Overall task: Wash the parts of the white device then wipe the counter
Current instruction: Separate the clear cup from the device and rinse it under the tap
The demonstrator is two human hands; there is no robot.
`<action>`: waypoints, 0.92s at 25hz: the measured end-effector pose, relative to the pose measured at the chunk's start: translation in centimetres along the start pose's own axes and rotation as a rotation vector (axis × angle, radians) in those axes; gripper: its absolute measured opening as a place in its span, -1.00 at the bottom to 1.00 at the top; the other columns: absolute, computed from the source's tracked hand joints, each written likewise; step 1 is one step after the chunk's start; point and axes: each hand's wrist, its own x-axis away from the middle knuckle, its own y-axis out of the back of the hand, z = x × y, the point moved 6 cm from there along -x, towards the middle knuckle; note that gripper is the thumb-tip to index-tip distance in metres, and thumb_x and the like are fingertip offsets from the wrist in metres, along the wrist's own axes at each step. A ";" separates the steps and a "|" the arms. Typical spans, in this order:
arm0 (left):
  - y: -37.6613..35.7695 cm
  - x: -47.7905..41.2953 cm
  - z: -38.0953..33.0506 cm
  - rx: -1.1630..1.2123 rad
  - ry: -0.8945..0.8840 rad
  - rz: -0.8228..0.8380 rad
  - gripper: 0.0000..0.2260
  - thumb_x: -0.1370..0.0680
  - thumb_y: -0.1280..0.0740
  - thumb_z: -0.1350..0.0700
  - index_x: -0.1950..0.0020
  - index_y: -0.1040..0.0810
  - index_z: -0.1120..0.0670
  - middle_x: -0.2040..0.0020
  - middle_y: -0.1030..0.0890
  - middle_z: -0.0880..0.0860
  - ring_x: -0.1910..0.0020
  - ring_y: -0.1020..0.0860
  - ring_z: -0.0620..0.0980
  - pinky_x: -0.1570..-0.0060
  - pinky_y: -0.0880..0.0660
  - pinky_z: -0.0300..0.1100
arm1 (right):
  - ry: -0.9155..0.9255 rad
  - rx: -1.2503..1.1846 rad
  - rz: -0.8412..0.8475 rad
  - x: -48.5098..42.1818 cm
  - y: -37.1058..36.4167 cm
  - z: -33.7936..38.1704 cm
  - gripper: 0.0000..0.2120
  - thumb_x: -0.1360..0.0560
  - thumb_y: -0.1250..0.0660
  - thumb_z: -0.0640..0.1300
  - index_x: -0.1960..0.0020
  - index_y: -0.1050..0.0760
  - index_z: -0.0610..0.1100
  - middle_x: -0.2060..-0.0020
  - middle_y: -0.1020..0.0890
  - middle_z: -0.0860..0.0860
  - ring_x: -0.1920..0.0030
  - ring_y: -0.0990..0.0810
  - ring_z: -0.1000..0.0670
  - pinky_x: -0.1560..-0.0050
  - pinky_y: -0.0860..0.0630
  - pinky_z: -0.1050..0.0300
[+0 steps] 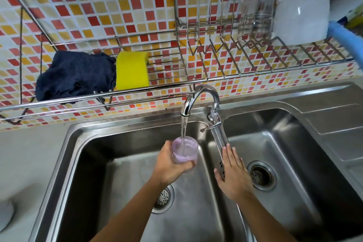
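A clear cup [185, 148] with purplish residue inside is held upright over the left sink basin [94, 163], gripped by my left hand [170, 165]. Water runs from the chrome tap [198, 96] straight into the cup. My right hand [233, 171] lies flat with fingers apart on the divider between the basins, just below the tap lever [218, 133]. It holds nothing. A dark blue cloth [74, 74] and a yellow sponge [132, 70] rest on the wire rack above the sink.
The right basin [290, 143] has an open drain [260, 176]. A wire dish rack [245, 59] on the tiled wall holds a clear container [255, 12] and a white part [302, 10]. A grey counter [29, 155] lies left, with a round white object [5, 212] at its edge.
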 end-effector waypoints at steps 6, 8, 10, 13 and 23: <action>0.0 -0.2 -0.7 -0.032 -0.014 0.016 -0.38 -0.23 -0.59 0.12 -0.18 -0.39 -0.07 0.00 -0.59 -0.14 0.09 -0.58 -0.25 0.23 -0.46 -0.52 | -0.002 -0.010 0.011 0.2 0.0 -0.1 -0.26 -0.40 0.26 0.23 -0.44 0.33 -0.13 -0.49 0.22 -0.01 -0.46 0.30 0.01 -0.40 0.24 0.11; 0.2 -0.2 -0.9 -0.090 -0.016 0.011 -0.38 -0.21 -0.60 0.11 -0.17 -0.39 -0.03 0.00 -0.60 -0.12 0.10 -0.56 -0.28 0.25 -0.43 -0.57 | -0.001 -0.013 0.015 0.1 0.1 -0.1 -0.26 -0.39 0.27 0.23 -0.44 0.36 -0.11 -0.48 0.24 0.00 -0.45 0.32 0.02 -0.40 0.24 0.11; 0.6 -0.1 -1.2 -0.112 -0.001 -0.030 -0.37 -0.20 -0.60 0.08 -0.15 -0.37 0.00 0.02 -0.59 -0.13 0.11 -0.54 -0.29 0.29 -0.40 -0.60 | 0.002 -0.016 0.020 0.1 0.0 -0.1 -0.27 -0.39 0.28 0.24 -0.43 0.38 -0.10 -0.48 0.26 0.00 -0.45 0.33 0.02 -0.41 0.24 0.11; 1.1 -0.1 -2.0 -0.108 -0.006 -0.056 -0.37 -0.20 -0.61 0.09 -0.14 -0.34 0.01 0.05 -0.53 -0.15 0.15 -0.52 -0.28 0.33 -0.39 -0.61 | 0.004 -0.024 0.017 0.2 0.0 -0.1 -0.27 -0.40 0.27 0.25 -0.44 0.38 -0.07 -0.49 0.26 0.00 -0.46 0.32 0.02 -0.42 0.23 0.11; 1.2 0.2 -2.8 -0.185 -0.013 -0.073 -0.39 -0.23 -0.58 0.07 -0.16 -0.34 0.04 -0.01 -0.53 -0.06 0.08 -0.50 -0.08 0.16 -0.39 -0.33 | 0.007 -0.066 0.012 0.3 0.1 -0.1 -0.28 -0.39 0.31 0.26 -0.43 0.37 -0.07 -0.48 0.27 0.02 -0.46 0.32 0.03 -0.42 0.22 0.12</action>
